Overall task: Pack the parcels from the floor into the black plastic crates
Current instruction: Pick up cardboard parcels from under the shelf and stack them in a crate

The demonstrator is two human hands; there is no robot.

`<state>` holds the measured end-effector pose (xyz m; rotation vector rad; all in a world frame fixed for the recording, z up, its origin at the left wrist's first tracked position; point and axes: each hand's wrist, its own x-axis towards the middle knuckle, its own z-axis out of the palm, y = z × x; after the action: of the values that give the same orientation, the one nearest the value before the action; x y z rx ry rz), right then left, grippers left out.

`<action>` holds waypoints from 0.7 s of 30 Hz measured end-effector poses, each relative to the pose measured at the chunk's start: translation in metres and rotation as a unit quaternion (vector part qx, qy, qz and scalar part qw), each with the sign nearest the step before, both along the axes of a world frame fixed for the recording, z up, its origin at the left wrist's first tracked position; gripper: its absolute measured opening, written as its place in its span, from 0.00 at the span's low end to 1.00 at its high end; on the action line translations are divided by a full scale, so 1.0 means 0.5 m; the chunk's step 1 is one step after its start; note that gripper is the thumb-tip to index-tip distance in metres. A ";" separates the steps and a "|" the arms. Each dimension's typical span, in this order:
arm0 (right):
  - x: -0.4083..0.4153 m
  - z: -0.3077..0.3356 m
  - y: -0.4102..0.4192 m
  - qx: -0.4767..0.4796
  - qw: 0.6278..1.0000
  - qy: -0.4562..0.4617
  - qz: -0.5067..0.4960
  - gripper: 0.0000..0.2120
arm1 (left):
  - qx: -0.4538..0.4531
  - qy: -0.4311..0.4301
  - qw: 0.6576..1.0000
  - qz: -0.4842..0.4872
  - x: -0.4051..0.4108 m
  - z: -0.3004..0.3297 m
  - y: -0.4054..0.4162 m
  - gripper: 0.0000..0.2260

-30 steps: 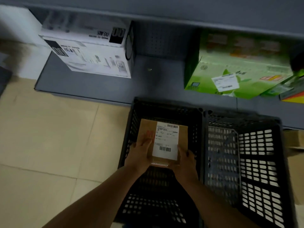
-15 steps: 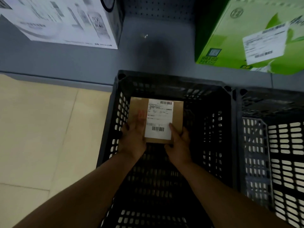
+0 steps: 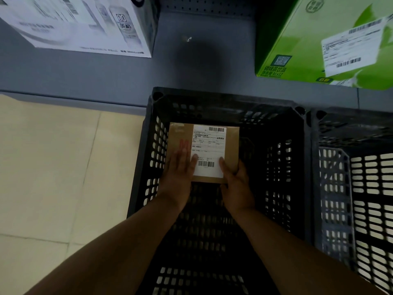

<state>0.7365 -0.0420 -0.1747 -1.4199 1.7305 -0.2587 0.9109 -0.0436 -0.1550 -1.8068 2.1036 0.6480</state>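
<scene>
A small brown cardboard parcel (image 3: pixel 230 143) with a white barcode label is down inside the left black plastic crate (image 3: pixel 223 99), near its far left corner. My left hand (image 3: pixel 179 169) lies flat on the parcel's left side, fingers spread over the top. On the near right corner my right hand (image 3: pixel 236 179) grips the parcel, thumb on the label. Both forearms reach into the crate. I cannot tell whether the parcel rests on the crate floor.
A second black crate (image 3: pixel 348 124) stands touching on the right. A grey low shelf (image 3: pixel 202 67) runs behind both, with a white printed box (image 3: pixel 85 24) at left and a green carton (image 3: pixel 319 39) at right. Beige floor tiles (image 3: pixel 53 167) lie to the left.
My head has moved closer and lower over the crate. Both hands have carried the parcel deeper into the crate toward its far left corner.
</scene>
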 end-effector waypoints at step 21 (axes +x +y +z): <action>-0.144 0.670 0.032 0.025 0.980 0.159 0.118 0.37 | -0.061 0.020 0.996 -0.065 -0.089 0.647 0.012 0.32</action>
<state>0.6646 -0.0258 0.1601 -1.6806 1.7814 0.1492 0.8665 -0.0376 0.1685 -1.7137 2.3106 0.5359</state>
